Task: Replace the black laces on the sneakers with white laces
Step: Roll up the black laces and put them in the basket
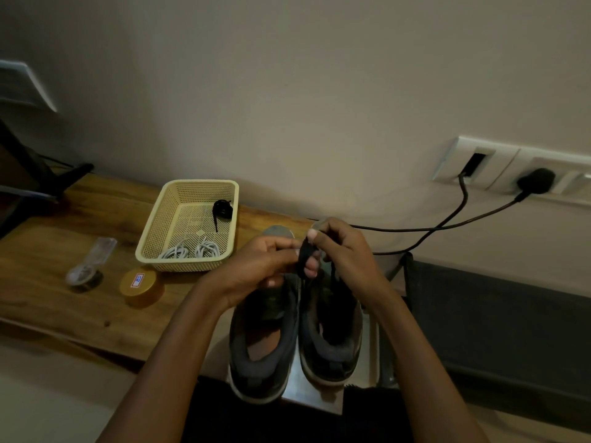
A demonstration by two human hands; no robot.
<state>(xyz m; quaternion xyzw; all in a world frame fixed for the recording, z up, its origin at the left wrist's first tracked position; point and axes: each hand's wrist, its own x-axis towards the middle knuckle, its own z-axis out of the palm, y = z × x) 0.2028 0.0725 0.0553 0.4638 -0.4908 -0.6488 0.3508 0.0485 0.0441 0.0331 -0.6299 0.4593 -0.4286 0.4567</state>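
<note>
Head view shows two sneakers, the left sneaker (259,346) and the right sneaker (332,343), standing side by side on the table. My hands mostly hide their fronts. My left hand (262,263) and right hand (345,251) both pinch one black lace (305,254) above them. One basket (160,225) holds two white lace bundles (192,251) and one coiled black lace (222,209). The eyelets are too dim to make out.

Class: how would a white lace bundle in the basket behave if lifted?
The white lace bundles lie in loose coils, so one would probably droop and uncoil. Thin cord: likely very light. In the basket, unlikely to roll.
</note>
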